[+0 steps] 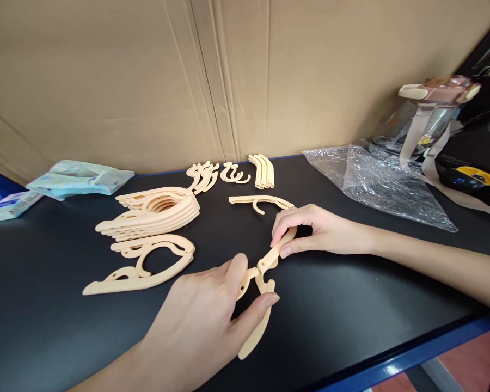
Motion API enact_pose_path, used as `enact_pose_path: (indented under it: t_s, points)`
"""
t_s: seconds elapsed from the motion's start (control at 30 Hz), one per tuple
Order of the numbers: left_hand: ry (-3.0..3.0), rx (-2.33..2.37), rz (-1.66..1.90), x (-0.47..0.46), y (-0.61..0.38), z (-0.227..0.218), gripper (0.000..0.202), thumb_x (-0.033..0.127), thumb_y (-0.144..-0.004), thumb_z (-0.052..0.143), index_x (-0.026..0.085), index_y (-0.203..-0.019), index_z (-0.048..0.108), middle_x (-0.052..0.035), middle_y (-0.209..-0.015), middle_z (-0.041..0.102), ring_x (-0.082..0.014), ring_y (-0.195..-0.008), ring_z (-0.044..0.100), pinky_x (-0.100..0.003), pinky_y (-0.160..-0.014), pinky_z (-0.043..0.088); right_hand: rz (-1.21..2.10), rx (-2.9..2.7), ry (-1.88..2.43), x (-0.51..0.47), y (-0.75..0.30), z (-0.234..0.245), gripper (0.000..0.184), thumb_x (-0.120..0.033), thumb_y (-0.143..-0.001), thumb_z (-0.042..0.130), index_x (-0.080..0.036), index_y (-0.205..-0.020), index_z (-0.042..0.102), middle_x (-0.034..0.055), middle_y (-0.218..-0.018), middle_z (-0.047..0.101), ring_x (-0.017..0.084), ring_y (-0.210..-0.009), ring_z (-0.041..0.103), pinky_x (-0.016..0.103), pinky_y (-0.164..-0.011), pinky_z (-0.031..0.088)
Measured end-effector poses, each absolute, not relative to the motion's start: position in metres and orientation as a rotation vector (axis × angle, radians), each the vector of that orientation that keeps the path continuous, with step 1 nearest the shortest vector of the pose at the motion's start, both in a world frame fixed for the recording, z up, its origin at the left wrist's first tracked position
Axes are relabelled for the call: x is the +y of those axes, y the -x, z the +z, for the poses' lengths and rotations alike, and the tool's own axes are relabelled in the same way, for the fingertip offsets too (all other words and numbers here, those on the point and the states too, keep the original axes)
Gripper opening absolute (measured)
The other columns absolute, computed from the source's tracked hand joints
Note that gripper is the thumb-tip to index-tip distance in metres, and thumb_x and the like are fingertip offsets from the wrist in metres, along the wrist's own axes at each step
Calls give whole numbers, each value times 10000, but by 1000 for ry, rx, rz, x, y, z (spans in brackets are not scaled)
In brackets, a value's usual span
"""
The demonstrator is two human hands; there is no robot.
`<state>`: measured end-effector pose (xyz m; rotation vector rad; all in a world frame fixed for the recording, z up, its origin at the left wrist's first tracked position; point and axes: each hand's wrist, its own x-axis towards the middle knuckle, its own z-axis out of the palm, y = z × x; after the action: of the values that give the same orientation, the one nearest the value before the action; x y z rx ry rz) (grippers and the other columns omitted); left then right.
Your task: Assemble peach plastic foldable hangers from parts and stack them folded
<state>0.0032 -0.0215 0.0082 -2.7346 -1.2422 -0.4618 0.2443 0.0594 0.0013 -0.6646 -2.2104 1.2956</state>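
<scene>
The left hand [200,307] is closest, its thumb and finger closed on tan hanger parts [256,336] over the black table [347,310]. The right hand [326,230] pinches the upper arm [275,252]. It's probably best to line up the joint [262,265] and press softly. A folded hanger [151,281] and a stack of hangers [155,218] lie to the left.

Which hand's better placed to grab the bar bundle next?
Right, likely. The right hand is nearer the bar bundle; the left hand is lower in view, farther from it. Both are on the held hanger, so right would need to release first.
</scene>
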Motion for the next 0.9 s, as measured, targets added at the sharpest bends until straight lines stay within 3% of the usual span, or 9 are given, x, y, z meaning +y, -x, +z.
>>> enact_pose_path:
  t_s: [0.27,0.53,0.77,0.9]
  points:
    - [2633,-1209,-529,-20,-6,10,436,430,-1089,192,254,-715,330,122,-452,391,-71,-278,422,-205,-322,273,1316,-2206,641,58,-242,3,150,-282,-876,748,-143,-926,725,21,-948,702,106,-839,701,231,-817,574]
    - [2451,-1148,-424,-25,-10,8,512,298,-1088,138,234,-676,436,55,-492,477,-118,-306,481,-254,-325,274,1282,-2239,615,58,-242,3,133,-264,-871,753,-142,-922,735,19,-908,702,112,-848,688,235,-812,568]
    - [2487,-1223,-467,-27,-10,8,511,495,-1063,218,223,-706,463,30,-548,516,-158,-405,575,-266,-369,364,1315,-2223,607,58,-241,4,131,-254,-865,759,-137,-921,740,18,-904,699,106,-839,680,223,-789,567]
    - [2503,-1217,-469,-25,-10,6,525,485,-1069,201,220,-707,473,33,-534,527,-150,-384,564,-265,-361,349,1346,-2216,604,57,-241,4,130,-251,-859,764,-138,-920,741,17,-904,697,109,-835,684,233,-794,572]
